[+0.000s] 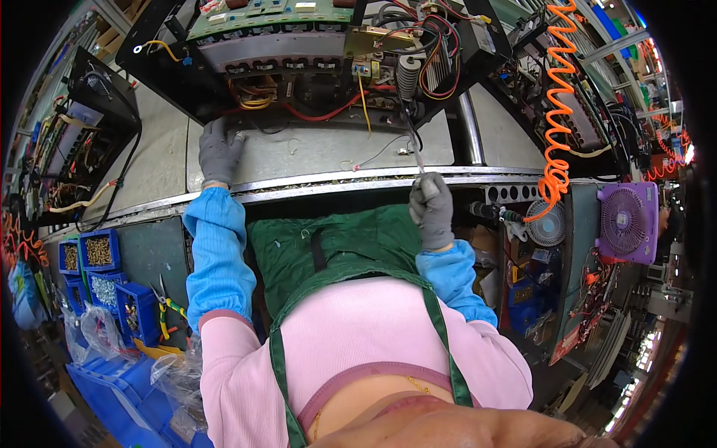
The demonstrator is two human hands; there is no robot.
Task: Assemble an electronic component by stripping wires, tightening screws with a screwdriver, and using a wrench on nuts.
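My left hand (219, 153), in a grey glove, rests by the lower left corner of an open black machine chassis (160, 78). Its fingers are stretched toward the chassis edge and the thumb stands apart. In a grey-gloved fist, my right hand (431, 210) grips a thin, pale metal rod-like tool (417, 153); the handle is hidden. The tool points away from me, toward the chassis front near a black cable. Inside the chassis are a green circuit board (272, 26), a red wire (321, 117) and a yellow wire (364, 104). A thin loose wire (381, 151) lies on the metal worktop (299, 153).
Other open chassis stand at left (86, 142) and right (567, 112). An orange coiled hose (556, 119) hangs at right, near a purple fan (627, 222). Blue bins (99, 250) of small fasteners and yellow-handled pliers (164, 317) lie at lower left.
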